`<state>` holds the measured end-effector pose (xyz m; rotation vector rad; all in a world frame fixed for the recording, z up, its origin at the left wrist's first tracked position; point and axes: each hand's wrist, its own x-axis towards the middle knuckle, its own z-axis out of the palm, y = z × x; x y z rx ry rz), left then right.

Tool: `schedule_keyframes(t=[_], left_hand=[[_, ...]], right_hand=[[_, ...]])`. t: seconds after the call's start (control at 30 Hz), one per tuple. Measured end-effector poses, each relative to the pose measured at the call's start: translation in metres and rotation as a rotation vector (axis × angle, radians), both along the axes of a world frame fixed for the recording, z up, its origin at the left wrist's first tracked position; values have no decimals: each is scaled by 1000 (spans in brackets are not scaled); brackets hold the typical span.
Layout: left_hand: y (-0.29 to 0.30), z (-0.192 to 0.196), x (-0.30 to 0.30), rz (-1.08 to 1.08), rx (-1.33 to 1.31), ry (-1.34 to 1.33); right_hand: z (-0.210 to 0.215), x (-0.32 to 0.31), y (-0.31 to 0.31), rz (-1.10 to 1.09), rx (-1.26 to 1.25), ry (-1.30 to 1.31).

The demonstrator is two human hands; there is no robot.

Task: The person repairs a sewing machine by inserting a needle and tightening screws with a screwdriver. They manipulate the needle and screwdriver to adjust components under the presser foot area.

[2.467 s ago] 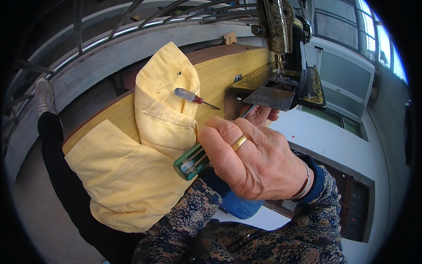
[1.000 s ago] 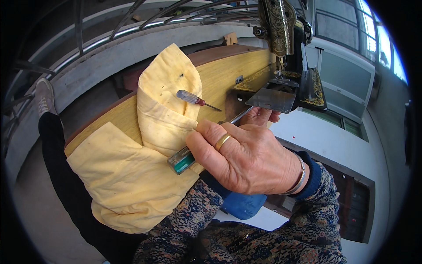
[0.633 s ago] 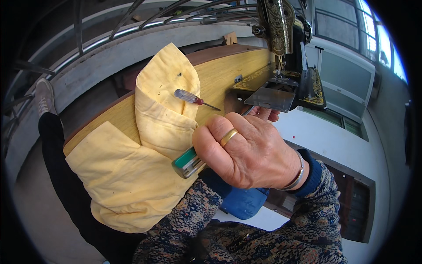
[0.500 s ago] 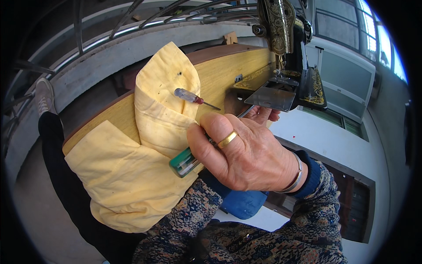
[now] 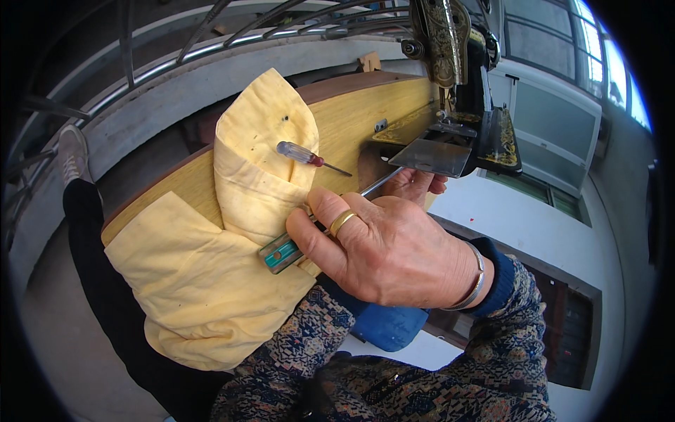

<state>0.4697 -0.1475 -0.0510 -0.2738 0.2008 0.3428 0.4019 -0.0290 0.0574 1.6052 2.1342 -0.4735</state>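
Observation:
My right hand is closed round the clear green handle of a screwdriver. Its metal shaft slants up to the near side of a black sewing machine with gold ornament, and the tip is hidden at the flat metal plate. Beneath that plate, my left hand has its fingers curled in. Much of it is covered by the right hand and the plate, so what it holds cannot be made out. A smaller screwdriver with a clear handle and red collar lies on yellow cloth.
The cloth drapes over the edge of a wooden table that carries the machine. Metal railings run along the far left. Below my hands is a blue object. A white cabinet stands behind the machine at right.
My right hand has shifted slightly left with the green screwdriver, and its handle has turned a little. More of the shaft shows. My left hand stays under the plate.

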Motion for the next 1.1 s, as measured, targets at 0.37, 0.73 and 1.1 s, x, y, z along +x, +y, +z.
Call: schedule_keyframes(t=[0.37,0.73,1.1], left_hand=[[4,3,-11,-30,-29,-5],[8,2,-22,-62,-42,-15],[12,0,-24,-78,-35,-23]], right_hand=[[17,10,9,-47,-130,14],[6,17,4,5,59,-60],[4,18,10,-20,30,-54]])
